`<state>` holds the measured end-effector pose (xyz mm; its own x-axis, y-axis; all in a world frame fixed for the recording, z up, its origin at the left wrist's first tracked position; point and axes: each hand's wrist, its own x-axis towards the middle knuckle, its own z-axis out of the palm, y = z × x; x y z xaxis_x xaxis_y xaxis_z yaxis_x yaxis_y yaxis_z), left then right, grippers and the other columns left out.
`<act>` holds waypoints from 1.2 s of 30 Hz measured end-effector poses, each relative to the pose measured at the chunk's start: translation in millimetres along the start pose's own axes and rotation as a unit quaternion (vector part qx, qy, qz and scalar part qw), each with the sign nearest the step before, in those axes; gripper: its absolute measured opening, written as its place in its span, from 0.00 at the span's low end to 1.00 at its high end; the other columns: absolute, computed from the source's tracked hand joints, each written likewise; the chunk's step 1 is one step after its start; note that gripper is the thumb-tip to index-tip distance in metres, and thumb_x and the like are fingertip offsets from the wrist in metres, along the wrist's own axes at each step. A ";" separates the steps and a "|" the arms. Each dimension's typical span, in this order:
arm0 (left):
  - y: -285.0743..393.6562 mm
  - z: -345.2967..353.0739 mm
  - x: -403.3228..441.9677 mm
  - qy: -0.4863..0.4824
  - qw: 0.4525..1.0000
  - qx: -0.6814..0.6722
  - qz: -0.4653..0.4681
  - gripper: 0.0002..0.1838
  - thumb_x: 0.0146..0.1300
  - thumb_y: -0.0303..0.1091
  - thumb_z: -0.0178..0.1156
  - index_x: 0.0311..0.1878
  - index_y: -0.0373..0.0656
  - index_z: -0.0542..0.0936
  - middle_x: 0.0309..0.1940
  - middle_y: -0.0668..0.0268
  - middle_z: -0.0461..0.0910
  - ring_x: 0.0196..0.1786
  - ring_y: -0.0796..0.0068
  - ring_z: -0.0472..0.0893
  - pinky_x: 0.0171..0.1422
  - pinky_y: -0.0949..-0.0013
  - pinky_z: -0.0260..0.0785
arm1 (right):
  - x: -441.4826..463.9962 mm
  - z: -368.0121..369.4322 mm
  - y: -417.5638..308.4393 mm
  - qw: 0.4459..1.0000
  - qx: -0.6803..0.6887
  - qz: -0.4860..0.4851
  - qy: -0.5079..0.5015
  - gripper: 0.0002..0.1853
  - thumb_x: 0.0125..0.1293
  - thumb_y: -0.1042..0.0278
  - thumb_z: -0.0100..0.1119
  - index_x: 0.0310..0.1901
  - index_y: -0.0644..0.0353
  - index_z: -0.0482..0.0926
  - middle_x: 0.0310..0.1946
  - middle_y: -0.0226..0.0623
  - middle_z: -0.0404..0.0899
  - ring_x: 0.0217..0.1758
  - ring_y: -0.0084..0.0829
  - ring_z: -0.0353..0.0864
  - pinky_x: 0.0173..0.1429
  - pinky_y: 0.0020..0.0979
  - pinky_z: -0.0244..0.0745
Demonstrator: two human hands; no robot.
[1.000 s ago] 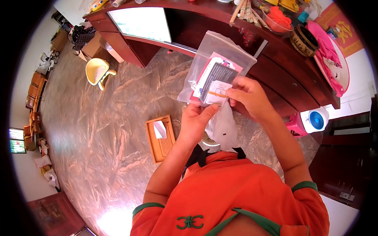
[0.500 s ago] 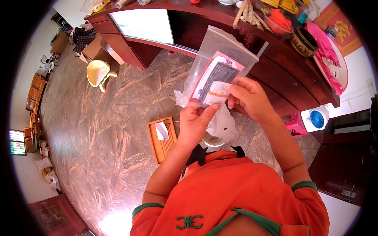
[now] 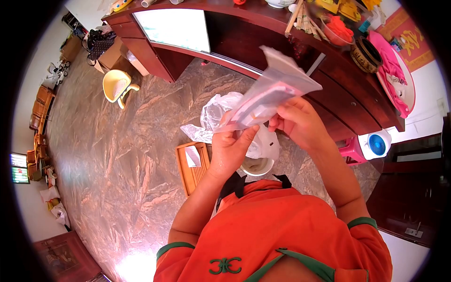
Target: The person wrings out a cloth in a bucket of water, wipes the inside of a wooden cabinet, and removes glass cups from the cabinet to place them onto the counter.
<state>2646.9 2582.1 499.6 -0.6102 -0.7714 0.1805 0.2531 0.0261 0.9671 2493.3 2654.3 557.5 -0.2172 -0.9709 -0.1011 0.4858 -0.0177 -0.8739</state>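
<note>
A clear plastic bag (image 3: 286, 77) is held up in front of me, its top end pointing up and right. Inside it, a pink-edged printed packet shows only faintly through the slanted plastic. My left hand (image 3: 231, 149) grips the lower left end of the bag, thumb in front. On the lower right side, my right hand (image 3: 298, 121) pinches the bag's edge between thumb and fingers. Behind and below my hands, a crumpled thin plastic bag (image 3: 217, 113) drapes near a white bucket (image 3: 258, 168), partly hidden by my hands.
A wooden tray (image 3: 182, 164) with a folded white paper (image 3: 192, 156) lies on the floor to the left. Ahead is a dark red cabinet (image 3: 164, 58) with bowls and sticks on top. A yellow child's seat (image 3: 115, 84) and a fan (image 3: 376, 143) stand farther off.
The held bag has tilted, so its printed contents are seen at a slant instead of face-on. More of the crumpled plastic bag behind it now shows. Both hands keep their grip.
</note>
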 end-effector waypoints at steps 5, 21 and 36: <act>6.7 -5.9 4.6 -0.030 0.999 0.031 -0.025 0.12 0.59 0.25 0.55 0.47 0.36 0.73 0.40 0.68 0.75 0.42 0.82 0.72 0.46 0.78 0.64 | 2.2 7.0 -3.2 1.000 0.015 0.009 0.019 0.10 0.62 0.67 0.48 0.36 0.64 0.73 0.29 0.34 0.73 0.28 0.22 0.72 0.36 0.28 0.71; 6.0 -4.2 8.0 -0.046 0.990 -0.096 -0.095 0.11 0.63 0.28 0.52 0.48 0.36 0.73 0.39 0.69 0.77 0.40 0.83 0.73 0.47 0.77 0.65 | 18.2 6.9 -0.3 0.993 0.024 0.079 0.090 0.12 0.60 0.62 0.46 0.35 0.62 0.74 0.26 0.31 0.73 0.20 0.18 0.68 0.24 0.24 0.69; 0.9 -14.0 7.5 0.005 0.999 0.027 0.040 0.06 0.60 0.29 0.57 0.38 0.38 0.77 0.35 0.69 0.76 0.36 0.81 0.73 0.40 0.78 0.65 | 18.7 8.3 -2.8 0.983 0.097 0.154 0.001 0.17 0.56 0.58 0.44 0.40 0.61 0.73 0.31 0.34 0.75 0.25 0.24 0.71 0.30 0.30 0.72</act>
<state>2653.1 2567.4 499.3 -0.5819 -0.7722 0.2553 0.2593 0.1214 0.9582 2494.9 2634.2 562.1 -0.0347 -0.9368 -0.3481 0.6814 0.2326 -0.6939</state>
